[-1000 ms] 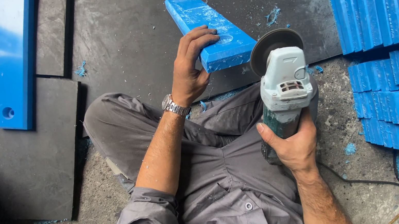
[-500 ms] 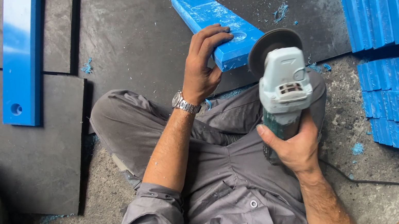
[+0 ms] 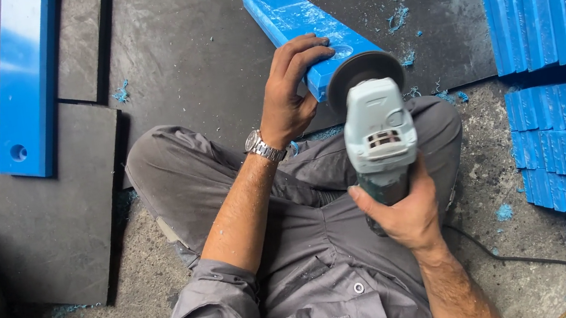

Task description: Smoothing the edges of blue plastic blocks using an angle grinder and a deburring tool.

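I sit cross-legged on the floor in grey work clothes. My left hand (image 3: 292, 91), with a wristwatch, grips the near end of a blue plastic bar (image 3: 293, 21) that lies angled on a dark mat (image 3: 208, 44). My right hand (image 3: 398, 213) holds a grey and green angle grinder (image 3: 376, 124) by its body. The grinder's dark disc (image 3: 361, 70) sits against the bar's near end, right beside my left fingers. Blue shavings dust the bar's top.
A second, longer blue bar (image 3: 28, 77) with a hole lies at the left on dark mats. Stacks of several blue bars (image 3: 561, 61) stand at the right. Blue shavings (image 3: 504, 213) and a black power cord (image 3: 526, 258) lie on the concrete floor.
The grinder has moved left, from beside the bar's end to directly over it. My left hand has stayed on the bar.
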